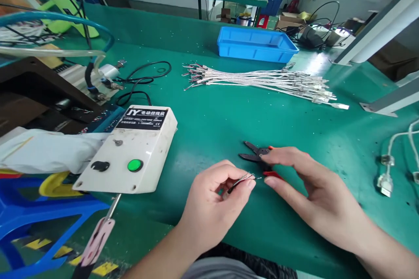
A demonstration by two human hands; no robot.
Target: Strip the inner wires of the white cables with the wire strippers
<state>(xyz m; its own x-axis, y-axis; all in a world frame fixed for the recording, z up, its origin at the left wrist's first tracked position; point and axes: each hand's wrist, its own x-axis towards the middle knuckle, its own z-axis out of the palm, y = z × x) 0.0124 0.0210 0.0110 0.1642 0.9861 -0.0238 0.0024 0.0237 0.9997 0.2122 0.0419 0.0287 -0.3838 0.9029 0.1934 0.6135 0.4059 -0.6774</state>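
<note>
Thin stripped wire ends point(242, 179) are pinched between the thumb and fingers of my left hand point(218, 200), low in the middle of the view. Just to the right, my right hand point(310, 196) has thumb and forefinger spread around the red-handled wire strippers point(260, 154). The strippers' black jaws are apart and point up and left, and the fingertips are at the handles. Whether the right hand bears any of the tool's weight is hard to see. A bundle of white USB cables point(262, 79) lies beyond both hands.
A white control box point(147, 148) with a green button stands at left, beside a dark machine point(39, 91). Behind the cables is a blue bin point(257, 45). White USB connectors point(385, 183) lie at the right, below grey metal posts point(376, 22).
</note>
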